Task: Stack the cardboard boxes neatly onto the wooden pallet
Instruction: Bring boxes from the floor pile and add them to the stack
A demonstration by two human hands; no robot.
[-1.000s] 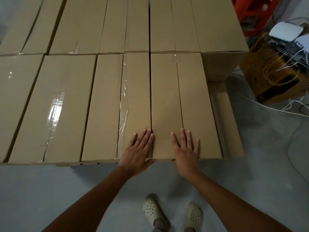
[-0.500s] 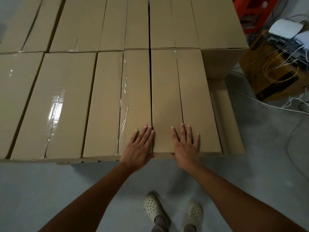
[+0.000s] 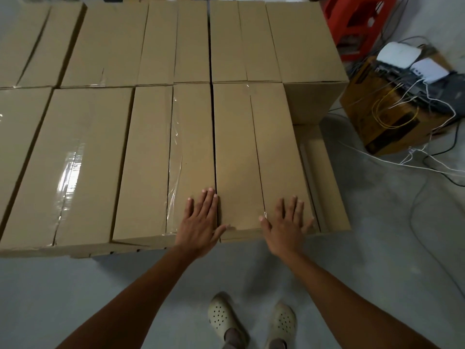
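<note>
Head | front row: 4 boxes [image 3: 148, 159] | L hand [image 3: 201, 220] + R hand [image 3: 286, 222] flat, fingers straight, on tops

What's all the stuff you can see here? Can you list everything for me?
cardboard boxes: about ten, tan, packed side by side in two rows, one lower at the right edge
clear tape: shiny strips, along some box tops
red plastic crate: one, red, top right
brown box: one, yellow-brown, on the floor at the right
white gadgets: two, white, on top of the brown box
wires: several, white, yellow and black, over the brown box and the floor
floor: grey, all around
shoes: two, cream with holes, bottom middle
left hand: one, flat over the gap between two front boxes
right hand: one, flat on the front right box
</note>
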